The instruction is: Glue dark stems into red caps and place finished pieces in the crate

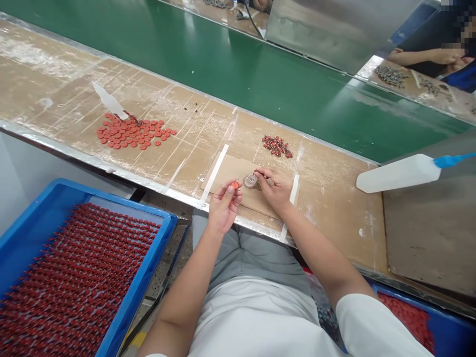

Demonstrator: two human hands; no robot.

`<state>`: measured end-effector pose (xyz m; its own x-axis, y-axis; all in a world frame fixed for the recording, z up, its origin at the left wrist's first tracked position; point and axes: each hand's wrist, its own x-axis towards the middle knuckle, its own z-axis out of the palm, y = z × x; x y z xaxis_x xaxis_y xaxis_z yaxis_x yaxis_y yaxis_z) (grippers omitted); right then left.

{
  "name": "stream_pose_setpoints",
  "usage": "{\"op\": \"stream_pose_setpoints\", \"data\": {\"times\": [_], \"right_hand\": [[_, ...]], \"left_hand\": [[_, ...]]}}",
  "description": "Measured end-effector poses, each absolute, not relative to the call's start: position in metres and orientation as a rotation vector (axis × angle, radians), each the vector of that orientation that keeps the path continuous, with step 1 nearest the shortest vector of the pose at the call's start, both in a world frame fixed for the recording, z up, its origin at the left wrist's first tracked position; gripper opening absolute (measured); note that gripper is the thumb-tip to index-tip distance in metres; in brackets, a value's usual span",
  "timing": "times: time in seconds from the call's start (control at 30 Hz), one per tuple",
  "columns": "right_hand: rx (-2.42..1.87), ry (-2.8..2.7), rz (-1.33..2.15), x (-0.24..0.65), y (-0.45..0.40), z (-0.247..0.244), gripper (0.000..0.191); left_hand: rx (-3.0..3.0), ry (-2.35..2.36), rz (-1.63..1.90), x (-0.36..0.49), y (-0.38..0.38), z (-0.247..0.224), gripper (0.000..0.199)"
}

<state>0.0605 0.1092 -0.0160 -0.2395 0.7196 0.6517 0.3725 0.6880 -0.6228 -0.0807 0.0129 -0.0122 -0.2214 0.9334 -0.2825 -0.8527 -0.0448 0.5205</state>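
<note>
My left hand (224,206) pinches a red disc (235,185) between thumb and fingers, above the front edge of a cardboard sheet (238,168). To its right, my right hand (275,187) is closed on a small dark red part (256,171), its fingertips just over a small round clear dish (250,180). Whether the part touches the dish, I cannot tell. Behind my right hand lies a pile of small red and dark parts (277,146). Farther left, many red discs (130,131) are spread on the bench.
A blue tray (167,223) with rows of red pieces stands at lower left. A white bottle with a blue nozzle (401,173) lies at right. Behind the bench runs a green belt (238,74). A white strip (109,100) lies by the discs. Another person's arms (431,56) show at upper right.
</note>
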Motion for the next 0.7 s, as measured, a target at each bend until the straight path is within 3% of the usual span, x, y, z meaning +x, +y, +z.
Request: {"op": "stream_pose_setpoints", "data": {"times": [0.7], "right_hand": [[-0.894,-1.935,0.409,0.0628,0.1101,-0.0197,0.015]], "left_hand": [[0.162,0.661,1.647,-0.0832,0.0126,-0.0146,0.022]]}}
